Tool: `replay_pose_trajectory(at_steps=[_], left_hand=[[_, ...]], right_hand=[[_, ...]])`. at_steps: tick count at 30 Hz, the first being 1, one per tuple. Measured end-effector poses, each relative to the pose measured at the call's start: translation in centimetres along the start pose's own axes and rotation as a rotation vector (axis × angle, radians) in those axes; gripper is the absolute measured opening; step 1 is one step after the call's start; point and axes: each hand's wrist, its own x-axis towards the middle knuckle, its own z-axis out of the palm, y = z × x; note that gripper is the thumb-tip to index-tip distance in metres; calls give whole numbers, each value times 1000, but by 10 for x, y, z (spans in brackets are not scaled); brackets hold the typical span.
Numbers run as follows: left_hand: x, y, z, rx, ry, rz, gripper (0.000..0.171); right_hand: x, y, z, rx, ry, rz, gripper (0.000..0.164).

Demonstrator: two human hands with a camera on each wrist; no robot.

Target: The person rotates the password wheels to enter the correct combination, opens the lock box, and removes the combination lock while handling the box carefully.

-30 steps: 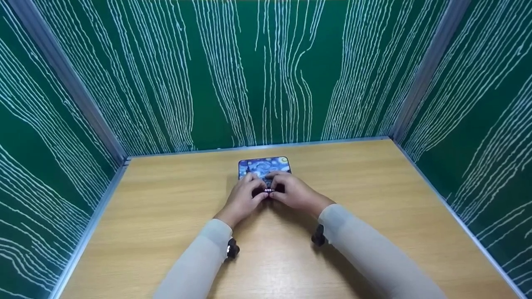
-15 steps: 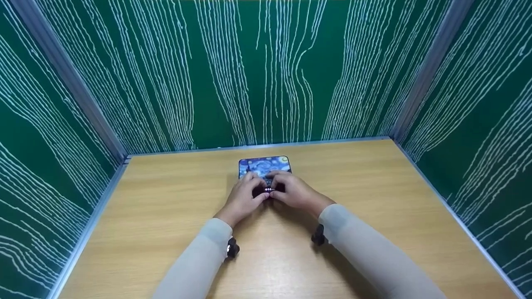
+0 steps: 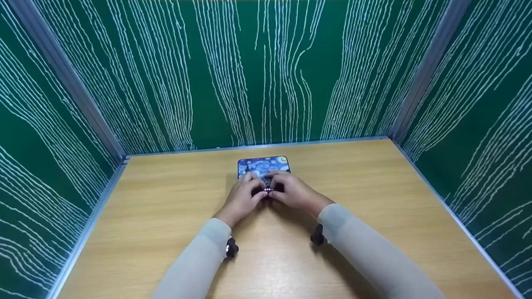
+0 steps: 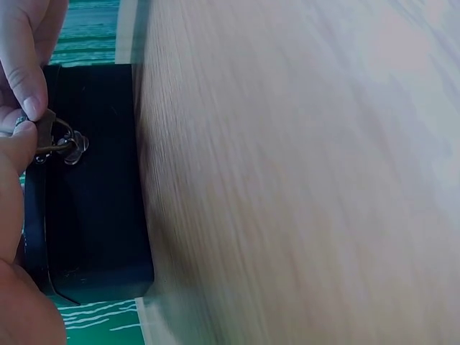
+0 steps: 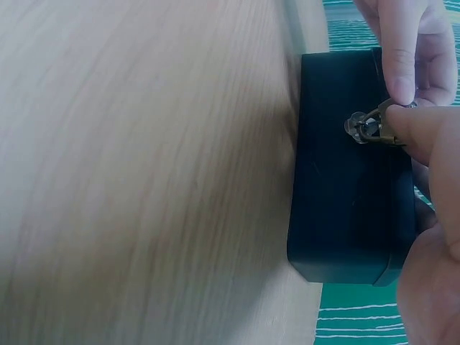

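A dark box with a painted, swirling blue lid point(image 3: 264, 166) sits on the table. From the metal catch point(image 4: 77, 147) on its front hangs a small brass-coloured padlock point(image 4: 45, 129), its shackle passing through the catch. A row of pale dots, like number dials, shows on the padlock in the head view. My left hand point(image 3: 244, 194) pinches the padlock from the left with thumb and fingertips. From the right, my right hand point(image 3: 295, 192) pinches its other end, the two thumbs almost meeting. Fingers cover much of the padlock's body.
The wooden table point(image 3: 166, 199) stretches around the box on all sides. Green panels with wavy white lines point(image 3: 216, 74) enclose it at the back and both sides, with metal edging point(image 3: 266, 146). Each wrist carries a small black camera point(image 3: 232, 248).
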Motion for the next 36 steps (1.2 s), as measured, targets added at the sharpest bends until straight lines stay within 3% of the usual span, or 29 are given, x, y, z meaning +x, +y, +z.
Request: replay_pose_trajectory(at_steps=[6,15,30,36], left_hand=[[0,-1,1,7,12,19,14],[1,-1,0,6,13,8,12],[2,-1,2,-29,15,-20,15],[2,-1,1,-44,30,16,12]], right_hand=[[1,2,1,7,9,-15,8],[1,1,0,4,-19,32,5],[0,2,1,8,-18,1,8],[0,3,1,-4,4,-41,9]])
